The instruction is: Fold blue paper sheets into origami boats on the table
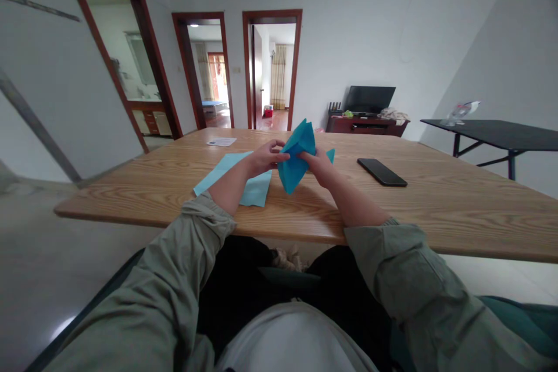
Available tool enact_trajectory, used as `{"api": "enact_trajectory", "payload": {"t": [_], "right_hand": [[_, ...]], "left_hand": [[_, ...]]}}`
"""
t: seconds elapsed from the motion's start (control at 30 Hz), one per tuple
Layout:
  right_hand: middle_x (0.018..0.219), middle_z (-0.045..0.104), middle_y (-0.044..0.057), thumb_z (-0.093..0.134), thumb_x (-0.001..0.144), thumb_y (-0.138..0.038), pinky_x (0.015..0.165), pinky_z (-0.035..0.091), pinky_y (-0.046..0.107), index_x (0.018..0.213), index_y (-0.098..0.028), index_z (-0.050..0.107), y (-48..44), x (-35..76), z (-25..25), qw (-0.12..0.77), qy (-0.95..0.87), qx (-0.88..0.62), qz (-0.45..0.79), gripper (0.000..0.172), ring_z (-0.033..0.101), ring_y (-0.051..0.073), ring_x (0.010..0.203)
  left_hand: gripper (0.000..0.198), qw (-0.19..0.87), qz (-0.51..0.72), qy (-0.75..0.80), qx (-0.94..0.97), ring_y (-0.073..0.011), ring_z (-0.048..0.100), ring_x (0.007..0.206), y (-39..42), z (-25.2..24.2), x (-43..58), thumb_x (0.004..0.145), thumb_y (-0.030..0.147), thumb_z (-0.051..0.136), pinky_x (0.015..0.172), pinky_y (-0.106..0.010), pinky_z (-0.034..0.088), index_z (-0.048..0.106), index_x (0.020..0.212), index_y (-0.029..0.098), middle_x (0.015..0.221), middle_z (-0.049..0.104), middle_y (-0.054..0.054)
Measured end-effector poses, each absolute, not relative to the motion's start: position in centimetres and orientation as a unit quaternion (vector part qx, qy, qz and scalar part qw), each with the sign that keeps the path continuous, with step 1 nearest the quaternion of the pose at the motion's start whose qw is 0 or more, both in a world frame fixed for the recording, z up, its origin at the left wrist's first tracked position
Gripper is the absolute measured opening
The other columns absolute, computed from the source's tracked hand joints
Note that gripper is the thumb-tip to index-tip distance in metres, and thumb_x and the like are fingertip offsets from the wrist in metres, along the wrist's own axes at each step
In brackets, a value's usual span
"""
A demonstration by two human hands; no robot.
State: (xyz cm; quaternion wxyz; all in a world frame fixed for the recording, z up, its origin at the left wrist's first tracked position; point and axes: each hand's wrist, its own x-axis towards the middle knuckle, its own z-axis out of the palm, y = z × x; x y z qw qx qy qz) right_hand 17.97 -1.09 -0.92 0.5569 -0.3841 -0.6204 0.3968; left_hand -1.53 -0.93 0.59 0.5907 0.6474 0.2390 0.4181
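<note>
A folded piece of bright blue paper (296, 157) is held up above the wooden table (174, 186), its panels angled and pointed at top and bottom. My left hand (267, 158) pinches its left side between thumb and fingers. On the right side, my right hand (319, 165) grips it with the thumb on the near face; its other fingers are mostly hidden behind. A blue pointed corner (331, 155) shows just beyond my right hand; whether it joins the held piece I cannot tell. Under my left forearm lies a flat light blue sheet (257, 190).
A black phone (382, 172) lies on the table to the right. Near the far left edge is a small white printed card (221, 142). A black folding table (497, 132) stands at the right, and a cabinet (366, 125) with a television (370, 99) is against the wall.
</note>
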Motion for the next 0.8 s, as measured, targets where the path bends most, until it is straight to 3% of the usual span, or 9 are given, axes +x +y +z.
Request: {"api": "enact_trajectory", "payload": {"t": [0.1,0.2,0.4,0.63,0.8], "right_hand": [[0.081,0.069,0.000,0.073,0.066,-0.036,0.066,0.053,0.030,0.092,-0.022,0.068,-1.5,17.8,-0.8,0.542,-0.598,-0.356,0.471,0.030,0.064,0.018,0.075],[0.082,0.069,0.001,0.076,0.064,-0.037,0.065,0.052,0.027,0.087,-0.021,0.067,-2.0,17.8,-0.6,0.524,-0.598,-0.334,0.506,0.030,0.063,0.016,0.074],[0.087,0.069,0.001,0.078,0.063,-0.043,0.065,0.050,0.026,0.090,-0.021,0.067,-2.3,17.6,-0.2,0.513,-0.622,-0.323,0.496,0.037,0.063,0.014,0.074],[0.092,0.071,0.006,0.074,0.061,-0.053,0.070,0.052,0.033,0.097,-0.016,0.067,-1.9,17.6,0.2,0.612,-0.624,-0.409,0.262,0.052,0.064,0.023,0.083],[0.082,0.067,0.003,0.064,0.072,-0.053,0.067,0.048,0.030,0.089,-0.017,0.063,-1.2,18.1,0.1,0.628,-0.626,-0.440,0.139,0.039,0.059,0.019,0.076]], "left_hand": [[0.048,0.587,0.411,0.232,0.657,-0.0160,0.062,0.078,-0.8,0.6,-1.5,0.057,0.036,0.086,0.073,-0.030,0.047,0.057,0.091,0.016,0.085,0.065,-0.003],[0.048,0.572,0.393,0.235,0.681,-0.0186,0.063,0.079,-0.6,0.5,-1.5,0.059,0.037,0.084,0.075,-0.033,0.048,0.062,0.094,0.012,0.089,0.066,-0.007],[0.051,0.396,0.526,0.320,0.681,-0.0172,0.060,0.076,-0.4,0.7,-1.7,0.058,0.045,0.081,0.069,-0.028,0.046,0.062,0.093,0.014,0.084,0.065,-0.002],[0.039,0.205,0.578,0.345,0.711,-0.0155,0.053,0.075,-1.5,1.5,-1.1,0.061,0.047,0.078,0.069,-0.027,0.043,0.060,0.078,0.017,0.076,0.059,0.002],[0.031,0.125,0.584,0.366,0.714,-0.0151,0.048,0.071,-2.3,1.8,-0.7,0.075,0.047,0.066,0.067,-0.027,0.038,0.054,0.070,0.019,0.068,0.051,0.002]]}}
